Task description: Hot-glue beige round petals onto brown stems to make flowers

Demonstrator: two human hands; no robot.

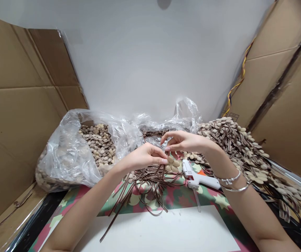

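Note:
A beige fabric flower point(172, 164) with rounded petals is pinched by its edge between the thumb and fingers of my left hand point(152, 154). Just above it, my right hand point(182, 141) bends down with thumb and fingertips drawn together at a thin brown ribbon, its index finger arched apart; the grip is partly hidden. Under both hands lies a loose pile of brown striped ribbons point(150, 178). A white hot glue gun point(199, 179) rests on its side to the right, a clear glue stick standing out from it towards me.
Left, a clear plastic bag point(69, 150) holds many beige pieces point(100, 143). A heap of finished-looking flowers with ribbons point(229, 143) stands right. A white board point(161, 231) lies in front on a patterned cloth point(205, 199). Cardboard walls point(21, 63) flank both sides; a yellow twisted cord point(243, 70) hangs right.

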